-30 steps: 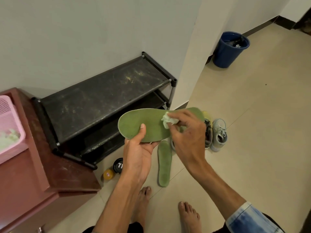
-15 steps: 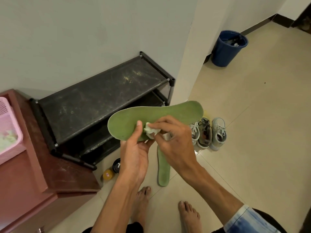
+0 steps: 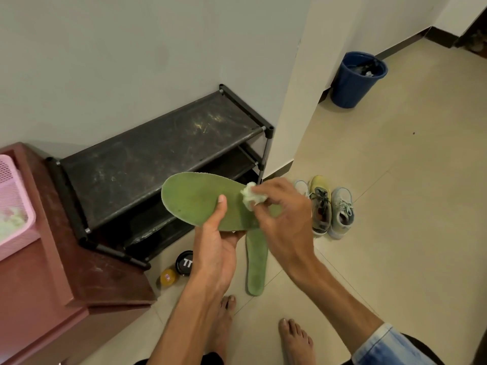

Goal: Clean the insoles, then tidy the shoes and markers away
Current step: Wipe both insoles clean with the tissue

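My left hand [image 3: 214, 246] holds a green insole [image 3: 195, 200] from below, thumb pressed on its top face. My right hand [image 3: 283, 214] pinches a crumpled white wipe [image 3: 251, 196] against the insole's middle and hides its right end. A second green insole [image 3: 255, 264] lies on the floor tiles below my hands. A pair of pale shoes [image 3: 329, 209] stands on the floor to the right, partly behind my right hand.
A black two-tier shoe rack [image 3: 158, 156] stands against the wall. A reddish cabinet [image 3: 52, 280] at left carries a pink basket [image 3: 14, 204]. A black tin [image 3: 184, 262] and a small yellow jar [image 3: 168, 277] sit by the rack. A blue bin [image 3: 355, 80] stands far right. My bare feet [image 3: 295, 341] are below.
My right hand slid the wipe left along the insole toward my thumb, then back right to the middle. The insole tilted and shifted slightly in my left hand.
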